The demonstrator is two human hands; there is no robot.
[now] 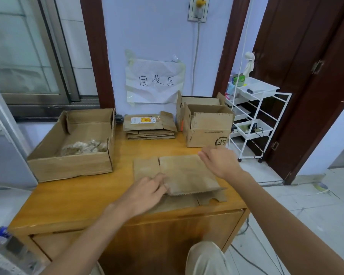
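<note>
Here, your left hand (147,188) presses loosely bent fingers on the near-left edge of the flattened cardboard box (187,173) on the table (77,199), while your right hand (220,161) hovers open-fingered over its far-right corner.

Illumination was even and moderately bright, with diffuse daylight from the window (24,56) left of the table (72,199). A soft sheen lay on the table's near-left top, and shadows on it were faint. The left hand (147,189) and right hand (220,163) were slightly motion-blurred. Wide-angle distortion bowed the door frame (306,96) right of the table. Overall focus was soft.
</note>
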